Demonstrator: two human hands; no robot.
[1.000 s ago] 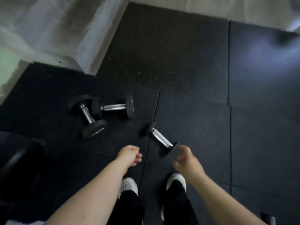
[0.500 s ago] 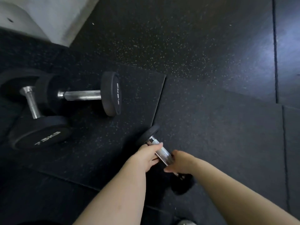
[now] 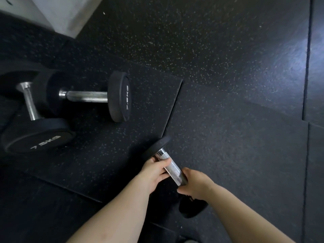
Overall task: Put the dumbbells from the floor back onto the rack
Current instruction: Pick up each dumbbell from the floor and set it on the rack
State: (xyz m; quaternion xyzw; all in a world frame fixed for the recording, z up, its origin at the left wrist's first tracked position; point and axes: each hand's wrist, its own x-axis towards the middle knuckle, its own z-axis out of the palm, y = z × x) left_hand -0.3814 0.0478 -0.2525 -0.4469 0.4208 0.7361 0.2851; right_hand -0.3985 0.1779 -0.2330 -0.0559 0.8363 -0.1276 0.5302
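A small dumbbell (image 3: 172,166) with a knurled chrome handle and black ends lies slanted on the black rubber floor, low in the middle. My left hand (image 3: 154,172) grips the upper part of its handle. My right hand (image 3: 194,184) is wrapped around the lower part, near the bottom black end. Two bigger dumbbells marked 7.5KG rest on the floor at the left: one lying sideways (image 3: 87,96), the other (image 3: 29,102) pointing towards me, its far end touching the first. No rack is in view.
The floor is black speckled rubber mats (image 3: 228,85) with seams and a raised mat edge (image 3: 172,107) just above the small dumbbell. A pale wall base or block (image 3: 66,13) stands at the top left.
My view dropped closer to the floor. Both hands reached down from open air and closed around the small dumbbell's handle, left hand first, then the right took a fuller grip.
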